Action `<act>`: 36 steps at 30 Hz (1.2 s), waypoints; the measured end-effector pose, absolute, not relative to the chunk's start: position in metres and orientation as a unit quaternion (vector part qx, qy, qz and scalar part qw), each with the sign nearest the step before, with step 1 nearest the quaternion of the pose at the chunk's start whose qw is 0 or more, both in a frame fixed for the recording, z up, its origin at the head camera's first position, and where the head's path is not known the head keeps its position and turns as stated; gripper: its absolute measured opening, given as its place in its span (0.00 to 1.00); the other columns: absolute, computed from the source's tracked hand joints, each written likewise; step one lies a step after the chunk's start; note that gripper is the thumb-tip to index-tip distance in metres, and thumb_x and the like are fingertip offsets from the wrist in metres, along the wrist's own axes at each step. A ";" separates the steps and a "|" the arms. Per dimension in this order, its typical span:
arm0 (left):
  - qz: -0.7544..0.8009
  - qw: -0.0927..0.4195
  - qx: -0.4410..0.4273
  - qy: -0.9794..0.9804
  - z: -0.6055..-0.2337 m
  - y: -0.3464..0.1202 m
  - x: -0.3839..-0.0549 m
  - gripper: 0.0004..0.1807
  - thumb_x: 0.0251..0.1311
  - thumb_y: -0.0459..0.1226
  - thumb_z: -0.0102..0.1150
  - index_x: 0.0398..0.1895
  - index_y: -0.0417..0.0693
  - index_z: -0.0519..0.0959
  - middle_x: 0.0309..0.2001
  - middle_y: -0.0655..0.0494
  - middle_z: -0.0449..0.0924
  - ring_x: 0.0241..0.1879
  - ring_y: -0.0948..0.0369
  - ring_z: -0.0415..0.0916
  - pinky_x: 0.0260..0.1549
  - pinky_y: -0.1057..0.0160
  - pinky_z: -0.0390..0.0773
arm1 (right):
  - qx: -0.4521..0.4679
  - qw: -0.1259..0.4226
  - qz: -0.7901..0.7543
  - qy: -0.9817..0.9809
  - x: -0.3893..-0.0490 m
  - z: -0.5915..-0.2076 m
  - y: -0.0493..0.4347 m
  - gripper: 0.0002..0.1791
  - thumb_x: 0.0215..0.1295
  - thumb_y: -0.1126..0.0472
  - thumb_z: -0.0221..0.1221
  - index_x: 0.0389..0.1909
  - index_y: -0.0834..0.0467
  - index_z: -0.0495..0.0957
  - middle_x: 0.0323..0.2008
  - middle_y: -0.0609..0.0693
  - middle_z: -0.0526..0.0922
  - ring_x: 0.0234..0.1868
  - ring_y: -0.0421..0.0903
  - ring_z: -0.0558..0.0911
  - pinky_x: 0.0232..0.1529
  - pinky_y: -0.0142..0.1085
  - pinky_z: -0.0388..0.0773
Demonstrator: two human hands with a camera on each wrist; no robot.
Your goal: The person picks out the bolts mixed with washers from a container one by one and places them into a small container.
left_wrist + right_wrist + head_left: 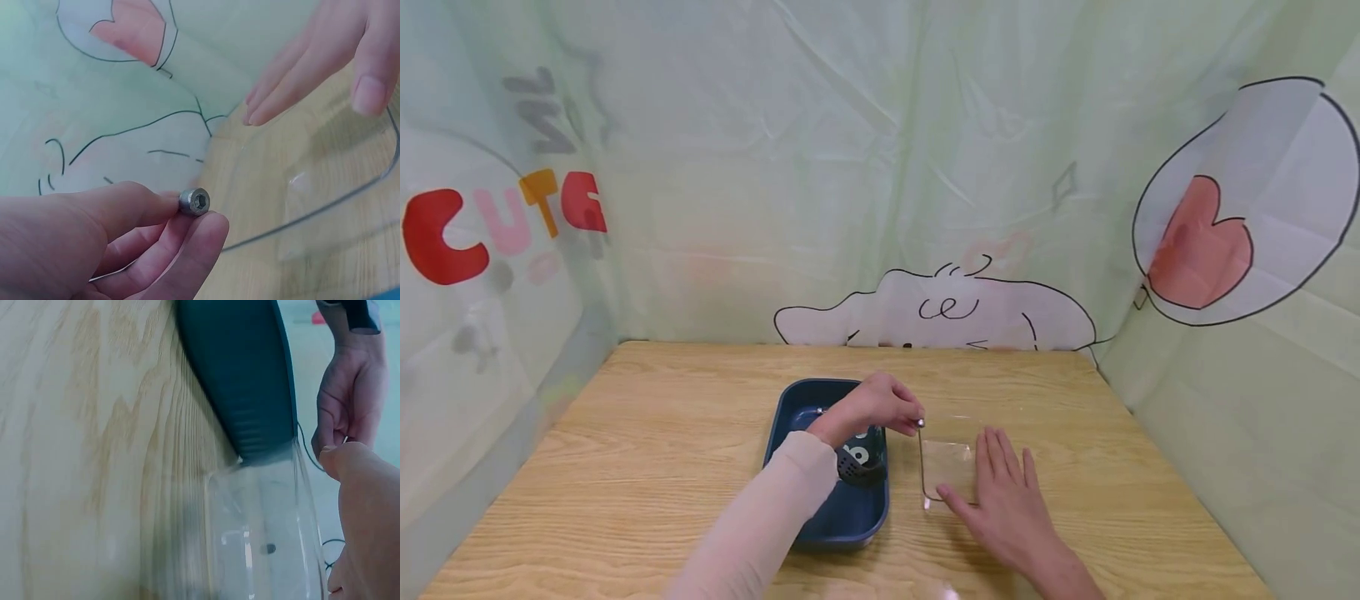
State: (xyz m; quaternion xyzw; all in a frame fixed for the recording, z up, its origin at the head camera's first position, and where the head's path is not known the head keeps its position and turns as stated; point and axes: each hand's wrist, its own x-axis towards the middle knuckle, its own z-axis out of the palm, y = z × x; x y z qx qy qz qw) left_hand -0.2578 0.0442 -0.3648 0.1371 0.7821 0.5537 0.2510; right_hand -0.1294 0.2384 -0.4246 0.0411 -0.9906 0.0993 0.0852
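My left hand (887, 406) pinches a metal hex socket screw (195, 202) between thumb and fingers. In the left wrist view its round head with the hex recess shows, while the shank is hidden by the fingers. The screw is near the far left corner of a clear plastic box (262, 512) with a dark line along its rim. My right hand (1011, 504) rests at the right side of this box, fingers extended and thumb toward the near edge. Left of the box stands a dark blue tray (838, 529), partly covered by my left forearm.
Inside the tray lie a dark perforated piece (853, 468), a white ring-like shape (857, 455) and small shiny bits, partly hidden by my wrist. The wooden table (662, 450) ends at a printed curtain (737, 208) behind and at both sides.
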 end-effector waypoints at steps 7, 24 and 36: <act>0.547 0.261 0.144 0.782 -0.366 0.062 -0.254 0.06 0.62 0.33 0.64 0.36 0.38 0.85 0.31 0.48 0.87 0.30 0.55 0.87 0.41 0.58 0.87 | 0.032 0.079 0.103 -0.991 -0.129 -0.431 0.248 0.56 0.67 0.28 0.48 0.73 0.73 0.51 0.76 0.69 0.49 0.78 0.66 0.48 0.73 0.68 0.42; 0.523 0.267 0.142 0.797 -0.379 0.098 -0.243 0.04 0.61 0.29 0.63 0.33 0.35 0.85 0.27 0.47 0.85 0.26 0.57 0.85 0.37 0.58 0.88 | 0.032 0.098 0.113 -0.988 -0.128 -0.439 0.247 0.55 0.65 0.30 0.51 0.73 0.73 0.53 0.75 0.70 0.52 0.77 0.66 0.51 0.72 0.68 0.48; 0.491 0.254 0.143 0.821 -0.378 0.108 -0.237 0.05 0.61 0.29 0.64 0.33 0.33 0.86 0.27 0.43 0.87 0.28 0.53 0.88 0.32 0.60 0.88 | 0.030 0.099 0.109 -0.989 -0.130 -0.442 0.249 0.57 0.64 0.27 0.50 0.73 0.73 0.54 0.75 0.70 0.54 0.77 0.66 0.52 0.71 0.69 0.50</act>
